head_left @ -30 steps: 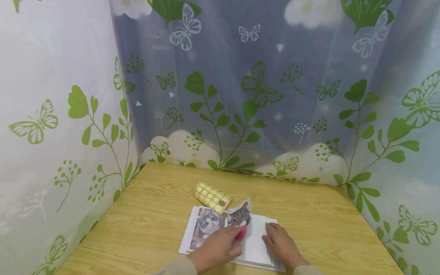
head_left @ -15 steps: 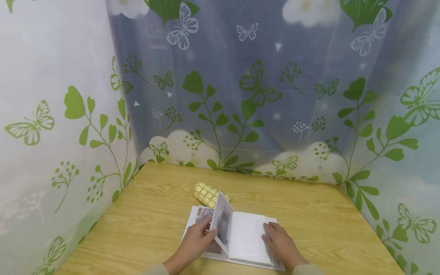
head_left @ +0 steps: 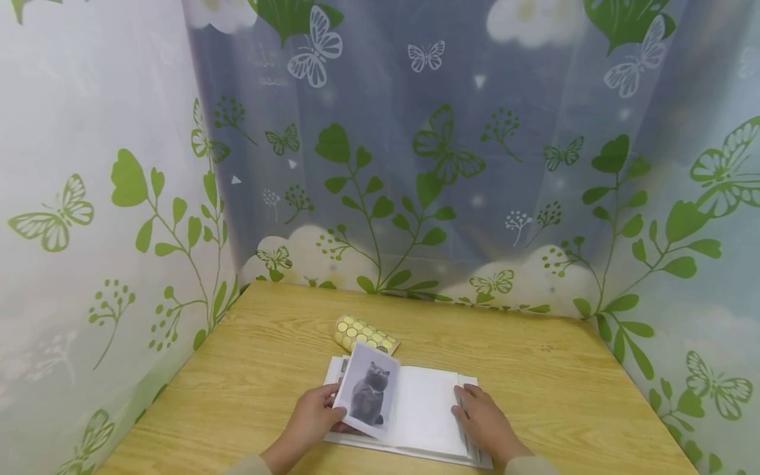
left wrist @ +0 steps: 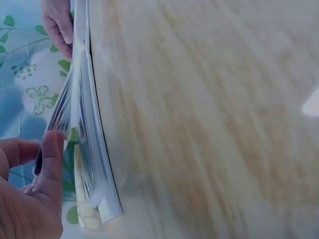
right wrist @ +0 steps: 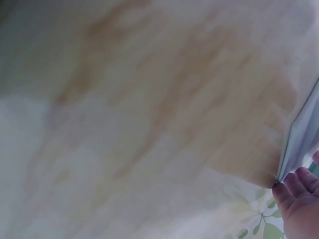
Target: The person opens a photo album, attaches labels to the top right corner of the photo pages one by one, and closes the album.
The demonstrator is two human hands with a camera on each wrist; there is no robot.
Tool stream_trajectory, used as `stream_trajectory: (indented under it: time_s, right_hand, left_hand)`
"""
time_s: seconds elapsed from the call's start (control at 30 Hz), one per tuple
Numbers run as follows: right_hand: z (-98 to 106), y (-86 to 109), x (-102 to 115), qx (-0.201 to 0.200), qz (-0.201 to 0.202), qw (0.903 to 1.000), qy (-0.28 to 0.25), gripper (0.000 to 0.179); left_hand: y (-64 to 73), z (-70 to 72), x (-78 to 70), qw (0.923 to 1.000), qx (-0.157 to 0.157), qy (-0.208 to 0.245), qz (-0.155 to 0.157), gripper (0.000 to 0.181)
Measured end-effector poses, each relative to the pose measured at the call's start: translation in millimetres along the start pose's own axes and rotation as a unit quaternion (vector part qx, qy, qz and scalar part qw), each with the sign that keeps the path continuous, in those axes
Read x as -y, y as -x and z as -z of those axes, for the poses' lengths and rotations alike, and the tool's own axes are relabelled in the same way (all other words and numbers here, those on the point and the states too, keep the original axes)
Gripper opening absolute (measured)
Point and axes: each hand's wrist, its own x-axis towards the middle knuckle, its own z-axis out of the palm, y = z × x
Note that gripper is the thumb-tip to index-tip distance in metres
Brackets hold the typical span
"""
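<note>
A white photo album (head_left: 429,412) lies open on the wooden table. Its right-hand page is blank. My left hand (head_left: 311,412) pinches the outer edge of a page (head_left: 369,389) with a grey cat picture, raised a little on the left side. Part of another picture shows beneath that page. In the left wrist view, thumb and finger of the left hand (left wrist: 35,184) meet on the page edge, with the album's leaves (left wrist: 92,164) fanned beside it. My right hand (head_left: 483,422) rests on the album's right edge; in the right wrist view its fingers (right wrist: 294,186) touch that edge.
A curled sheet of round yellow stickers (head_left: 356,332) lies just behind the album, partly covered by the raised page. The table (head_left: 564,389) extends to both sides. A patterned curtain (head_left: 380,198) with butterflies and leaves encloses it at the back and sides.
My left hand has turned a page from the middle over to the left; the tabby picture gave way to the grey cat picture. The right hand has stayed at the right edge.
</note>
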Motion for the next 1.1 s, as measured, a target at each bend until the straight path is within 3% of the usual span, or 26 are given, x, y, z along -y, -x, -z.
stream_trajectory:
  time_s: [0.4, 0.6, 0.77, 0.87, 1.1]
  right_hand:
    - [-0.6, -0.4, 0.4, 0.005, -0.009, 0.9999, 0.002, 0.049]
    - [-0.6, 0.2, -0.3, 0.004, -0.010, 0.9999, 0.000, 0.049]
    - [-1.7, -0.4, -0.8, 0.004, -0.011, 0.9999, 0.005, 0.049]
    - [-2.9, -1.0, -1.6, 0.006, -0.012, 0.9999, 0.007, 0.049]
    - [-4.1, -2.3, -2.4, 0.005, -0.013, 0.9999, 0.005, 0.049]
  left_hand:
    - [5.8, 12.9, 12.5, 0.9954, 0.000, -0.096, -0.003, 0.049]
    - [1.4, 24.6, 14.3, 0.9803, -0.039, -0.192, -0.024, 0.036]
    - [-16.4, 33.6, 14.7, 0.9737, -0.058, -0.220, -0.008, 0.033]
    - [-31.5, 38.6, 15.7, 0.9725, -0.060, -0.225, 0.008, 0.036]
    - [-72.0, 46.1, 12.8, 0.9605, -0.074, -0.268, 0.016, 0.047]
